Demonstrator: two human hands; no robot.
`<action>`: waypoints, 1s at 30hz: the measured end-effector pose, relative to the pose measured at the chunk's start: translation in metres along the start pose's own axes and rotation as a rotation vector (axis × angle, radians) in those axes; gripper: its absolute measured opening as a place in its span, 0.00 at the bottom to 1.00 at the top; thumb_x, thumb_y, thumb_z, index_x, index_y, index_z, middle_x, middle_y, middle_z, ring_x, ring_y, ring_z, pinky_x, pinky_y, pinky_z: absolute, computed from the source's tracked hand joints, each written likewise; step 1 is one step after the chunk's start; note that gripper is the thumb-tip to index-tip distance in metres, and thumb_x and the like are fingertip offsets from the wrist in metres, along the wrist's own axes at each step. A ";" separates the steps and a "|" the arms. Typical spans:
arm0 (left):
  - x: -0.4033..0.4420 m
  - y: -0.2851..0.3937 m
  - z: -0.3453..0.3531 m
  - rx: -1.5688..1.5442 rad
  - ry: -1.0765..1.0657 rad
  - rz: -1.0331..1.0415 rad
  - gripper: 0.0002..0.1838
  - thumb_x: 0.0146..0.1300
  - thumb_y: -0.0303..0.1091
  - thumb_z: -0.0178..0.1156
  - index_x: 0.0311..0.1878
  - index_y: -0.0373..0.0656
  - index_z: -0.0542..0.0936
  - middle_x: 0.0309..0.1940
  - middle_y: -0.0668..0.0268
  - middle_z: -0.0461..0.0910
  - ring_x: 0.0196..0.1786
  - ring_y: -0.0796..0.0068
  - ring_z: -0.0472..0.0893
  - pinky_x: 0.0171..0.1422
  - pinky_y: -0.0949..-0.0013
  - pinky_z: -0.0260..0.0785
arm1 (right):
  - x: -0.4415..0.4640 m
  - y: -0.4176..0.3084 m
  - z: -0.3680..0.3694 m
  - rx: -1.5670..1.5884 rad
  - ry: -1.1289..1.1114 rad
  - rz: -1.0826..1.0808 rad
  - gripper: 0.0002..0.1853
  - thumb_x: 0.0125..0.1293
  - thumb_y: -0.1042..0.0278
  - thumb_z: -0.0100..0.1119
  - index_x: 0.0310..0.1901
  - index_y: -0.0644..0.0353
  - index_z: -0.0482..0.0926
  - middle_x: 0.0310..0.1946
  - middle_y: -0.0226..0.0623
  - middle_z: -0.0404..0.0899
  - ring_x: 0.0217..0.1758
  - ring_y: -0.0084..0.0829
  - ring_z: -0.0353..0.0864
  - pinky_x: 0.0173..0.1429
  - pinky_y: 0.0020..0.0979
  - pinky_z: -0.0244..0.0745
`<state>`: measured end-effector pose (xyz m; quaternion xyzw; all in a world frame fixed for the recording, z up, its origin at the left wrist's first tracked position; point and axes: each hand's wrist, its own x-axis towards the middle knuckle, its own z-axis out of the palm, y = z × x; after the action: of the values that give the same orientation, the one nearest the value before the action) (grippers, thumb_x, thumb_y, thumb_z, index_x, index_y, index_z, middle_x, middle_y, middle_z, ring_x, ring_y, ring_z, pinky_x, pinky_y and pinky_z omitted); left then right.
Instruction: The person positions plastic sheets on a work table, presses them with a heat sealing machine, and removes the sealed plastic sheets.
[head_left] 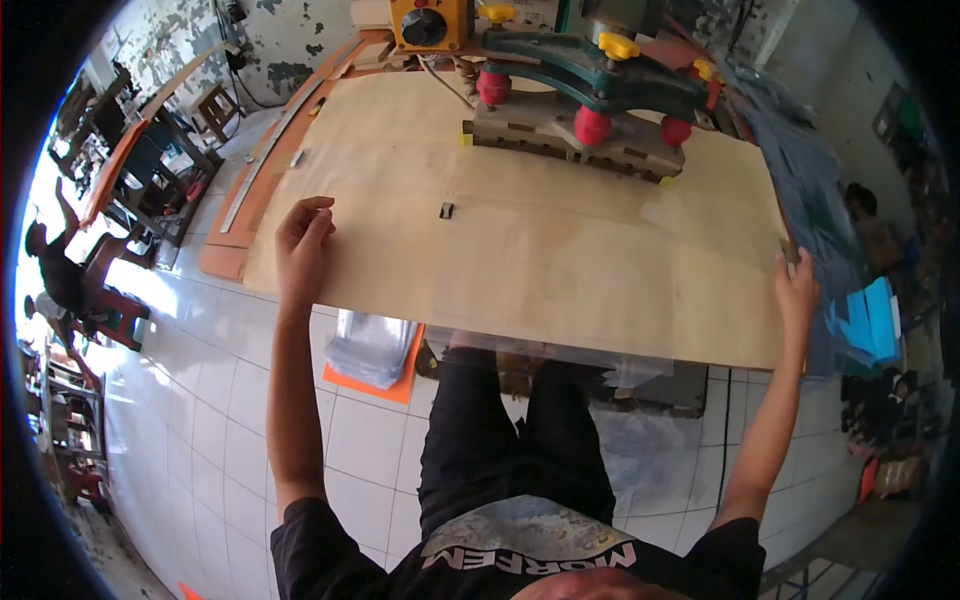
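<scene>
A wide pale wooden board (560, 260) lies before me. Over its left part is my left hand (305, 240), fingers curled in; whether anything is inside them is too small to tell. At the board's right edge, my right hand (796, 280) is closed around a small brown piece (790, 252), only partly visible. A small dark object (446, 211) rests on the board left of its middle. Toward the back, a machine head with a green frame (600, 85), red knobs and yellow knobs stands over a flat metal block (570, 140).
A long metal ruler (270, 150) lies along the orange left border. Behind is a yellow box (430, 25) with a black dial. Plastic sheets (370, 348) lie below the front edge, and blue plastic (872, 318) is at the right. Another person (65, 265) sits far left.
</scene>
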<state>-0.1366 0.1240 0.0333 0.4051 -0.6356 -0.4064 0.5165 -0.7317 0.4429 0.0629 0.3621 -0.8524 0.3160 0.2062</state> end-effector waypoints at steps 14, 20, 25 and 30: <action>-0.001 0.005 0.000 0.012 -0.007 -0.022 0.09 0.66 0.31 0.56 0.45 0.37 0.80 0.27 0.75 0.70 0.31 0.86 0.68 0.35 0.79 0.59 | 0.032 -0.003 0.021 -0.183 -0.187 0.006 0.17 0.64 0.58 0.60 0.47 0.62 0.81 0.47 0.48 0.81 0.48 0.50 0.81 0.47 0.43 0.75; 0.001 -0.001 0.001 -0.006 -0.016 -0.030 0.09 0.67 0.30 0.56 0.44 0.38 0.80 0.26 0.74 0.71 0.31 0.86 0.68 0.35 0.80 0.59 | -0.074 -0.157 -0.044 0.124 -0.019 -0.826 0.11 0.55 0.76 0.63 0.41 0.56 0.84 0.30 0.37 0.75 0.34 0.38 0.78 0.39 0.36 0.74; -0.002 0.009 0.000 0.027 -0.037 -0.067 0.08 0.67 0.30 0.56 0.43 0.37 0.80 0.28 0.74 0.74 0.33 0.86 0.71 0.38 0.79 0.63 | -0.113 -0.185 -0.097 0.378 0.107 -1.192 0.04 0.59 0.69 0.61 0.36 0.55 0.79 0.31 0.32 0.73 0.35 0.33 0.76 0.39 0.38 0.73; -0.001 0.004 0.000 -0.010 -0.035 -0.044 0.08 0.67 0.30 0.56 0.43 0.37 0.80 0.28 0.74 0.73 0.32 0.86 0.70 0.37 0.79 0.61 | -0.084 -0.096 -0.115 0.677 0.635 -0.527 0.13 0.70 0.61 0.54 0.42 0.63 0.79 0.29 0.36 0.75 0.35 0.31 0.76 0.45 0.35 0.73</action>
<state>-0.1364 0.1260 0.0365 0.4091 -0.6335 -0.4278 0.4984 -0.5906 0.5107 0.1336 0.4966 -0.4784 0.6050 0.3980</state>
